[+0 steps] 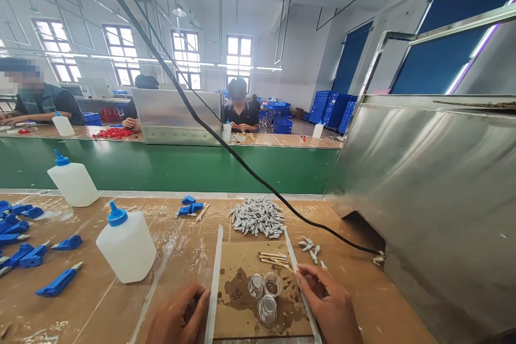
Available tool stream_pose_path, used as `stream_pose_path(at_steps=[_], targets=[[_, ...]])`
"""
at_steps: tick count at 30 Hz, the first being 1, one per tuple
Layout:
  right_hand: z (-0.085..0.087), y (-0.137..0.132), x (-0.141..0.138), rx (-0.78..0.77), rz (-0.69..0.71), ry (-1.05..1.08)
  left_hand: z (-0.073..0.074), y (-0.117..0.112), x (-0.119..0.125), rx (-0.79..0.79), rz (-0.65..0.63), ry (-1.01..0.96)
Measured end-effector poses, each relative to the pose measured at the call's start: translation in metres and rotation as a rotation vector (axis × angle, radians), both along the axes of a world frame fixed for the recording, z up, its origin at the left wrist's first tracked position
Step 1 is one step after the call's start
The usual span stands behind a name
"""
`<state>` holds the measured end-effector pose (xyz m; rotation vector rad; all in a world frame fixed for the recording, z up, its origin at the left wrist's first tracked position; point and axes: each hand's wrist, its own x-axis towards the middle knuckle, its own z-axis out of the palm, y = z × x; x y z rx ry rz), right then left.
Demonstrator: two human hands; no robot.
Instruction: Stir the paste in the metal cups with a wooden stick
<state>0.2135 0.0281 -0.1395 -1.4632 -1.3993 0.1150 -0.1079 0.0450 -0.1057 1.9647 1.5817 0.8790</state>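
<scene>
My right hand (328,301) is at the right edge of a wet-stained cardboard sheet (229,252), thumb and forefinger pinched on the end of a cotton swab (285,265). More cotton swabs (272,255) lie beside it, some with dark tips. My left hand (179,314) rests at the sheet's left edge with its fingers curled in; nothing shows in them. Between the hands three small clear plastic cups (266,309) stand close together, one with a little liquid in it. A heap of small grey parts (258,217) lies just behind the sheet.
Two white bottles with blue caps (126,247) and several blue parts (60,279) are at the left. A few grey parts (310,247) lie right of the sheet. A black cable (250,166) crosses to a metal box (439,199). Co-workers sit beyond the green partition (242,169).
</scene>
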Motion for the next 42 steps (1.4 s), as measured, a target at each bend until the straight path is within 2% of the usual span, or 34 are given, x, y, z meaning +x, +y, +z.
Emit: stream_pose_path(at_steps=[8,18,28,37,42], targets=[[0.0003,-0.0030,-0.0006,-0.063,0.066,-0.068,0.0004,-0.0014,0.0033,0.023,0.024,-0.048],[0.0017,-0.0006,-0.0012,-0.035,0.078,-0.097,0.0011,-0.0002,0.0015,-0.037,0.012,-0.030],[0.0002,-0.0024,-0.0004,-0.014,0.072,0.020,0.0014,0.0007,0.0001,-0.035,-0.002,0.014],[0.0030,-0.0030,-0.0016,-0.035,0.112,-0.050,-0.0070,0.0019,-0.0014,-0.009,0.006,0.026],[0.0021,-0.0023,-0.0014,-0.045,0.102,-0.077,-0.0016,0.0015,-0.0005,-0.036,-0.002,0.014]])
